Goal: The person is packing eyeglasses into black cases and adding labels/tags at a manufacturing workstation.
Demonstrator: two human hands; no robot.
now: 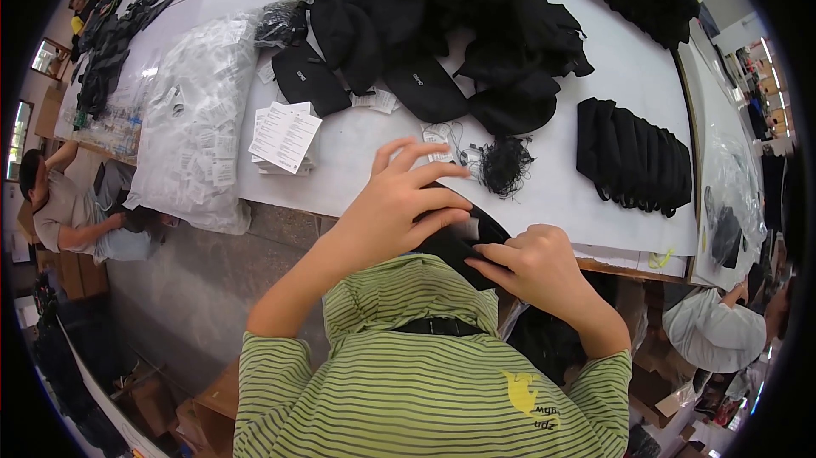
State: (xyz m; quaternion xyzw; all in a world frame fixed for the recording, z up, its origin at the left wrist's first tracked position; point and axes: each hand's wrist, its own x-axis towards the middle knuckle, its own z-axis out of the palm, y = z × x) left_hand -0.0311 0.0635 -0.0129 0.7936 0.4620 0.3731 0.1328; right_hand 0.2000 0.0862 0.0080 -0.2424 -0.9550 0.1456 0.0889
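Note:
A black fabric pouch (455,247) is at the table's front edge, close to my body. My right hand (540,264) pinches its rim between thumb and bent fingers. Over its left side is my left hand (406,203), thumb and forefinger drawn together and the other fingers spread; what they pinch is too small to make out. A small greyish piece (470,227) shows at the pouch just below the left thumb. Just beyond my hands lie a tangle of black strings (505,166) and small white tags (439,135).
Black pouches (425,88) are heaped across the white table (552,186). A neat row of black pouches (633,156) lies right. At left are stacked printed cards (285,137) and a large clear plastic bag (197,118). People sit at far left (76,203) and right (714,328).

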